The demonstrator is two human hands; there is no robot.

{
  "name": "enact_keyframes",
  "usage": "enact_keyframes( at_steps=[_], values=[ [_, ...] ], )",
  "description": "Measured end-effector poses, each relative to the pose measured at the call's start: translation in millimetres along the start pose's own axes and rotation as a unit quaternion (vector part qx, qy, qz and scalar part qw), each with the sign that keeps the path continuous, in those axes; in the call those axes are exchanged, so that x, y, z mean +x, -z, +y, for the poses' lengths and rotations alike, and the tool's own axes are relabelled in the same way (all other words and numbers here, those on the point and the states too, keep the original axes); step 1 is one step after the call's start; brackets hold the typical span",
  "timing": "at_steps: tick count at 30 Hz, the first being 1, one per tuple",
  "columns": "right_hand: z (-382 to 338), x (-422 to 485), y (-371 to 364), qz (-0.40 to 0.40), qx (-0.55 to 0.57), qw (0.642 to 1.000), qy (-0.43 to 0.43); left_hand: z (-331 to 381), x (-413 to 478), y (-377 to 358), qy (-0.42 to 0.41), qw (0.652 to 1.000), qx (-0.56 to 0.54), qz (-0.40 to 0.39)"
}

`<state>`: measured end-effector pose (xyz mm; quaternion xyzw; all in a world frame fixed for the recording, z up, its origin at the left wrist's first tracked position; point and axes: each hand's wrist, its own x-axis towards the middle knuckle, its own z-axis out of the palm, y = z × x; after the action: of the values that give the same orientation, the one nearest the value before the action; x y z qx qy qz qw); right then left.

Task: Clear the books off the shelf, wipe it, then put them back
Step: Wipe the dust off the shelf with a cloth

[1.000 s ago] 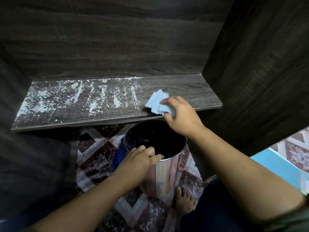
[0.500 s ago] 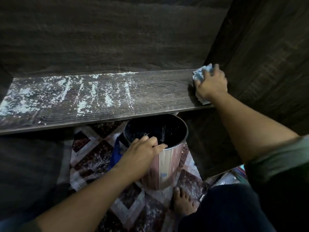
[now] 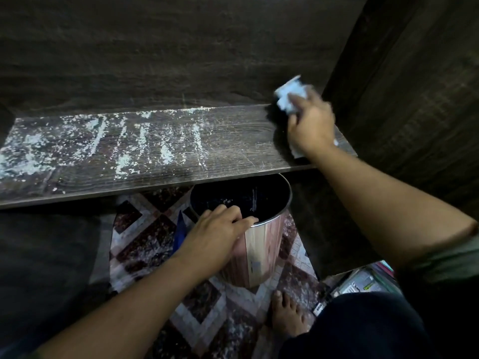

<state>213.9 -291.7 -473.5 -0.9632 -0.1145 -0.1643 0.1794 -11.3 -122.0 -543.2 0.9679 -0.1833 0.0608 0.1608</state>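
1. Under the right hand (image 3: 309, 126), a crumpled pale-blue cloth (image 3: 290, 95) presses the shelf (image 3: 233, 141) at its back corner; the fingers grip it.
2. Left of that hand, white dust (image 3: 77, 141) streaks the dark wood.
3. The left hand (image 3: 216, 235) clutches the bin (image 3: 259, 244) rim.

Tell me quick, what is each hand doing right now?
Left hand: fingers curled over the rim of the bin, gripping it.
Right hand: holding the cloth against the shelf corner.
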Motion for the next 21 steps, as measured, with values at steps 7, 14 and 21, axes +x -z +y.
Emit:
enact_keyframes(
  at_steps=[7,14,21],
  values=[
    [30,17,-17,-0.169,-0.071,0.977,-0.107,-3,0,-2,0.001,1.0,0.002,0.009],
    [-40,-8,-32,-0.094,0.182,0.975,0.088,-4,0,-1,0.006,1.0,0.009,0.015],
    [-29,18,-49,-0.112,-0.016,0.988,-0.104,-11,-8,0,0.004,1.0,0.005,0.03]
  ],
)
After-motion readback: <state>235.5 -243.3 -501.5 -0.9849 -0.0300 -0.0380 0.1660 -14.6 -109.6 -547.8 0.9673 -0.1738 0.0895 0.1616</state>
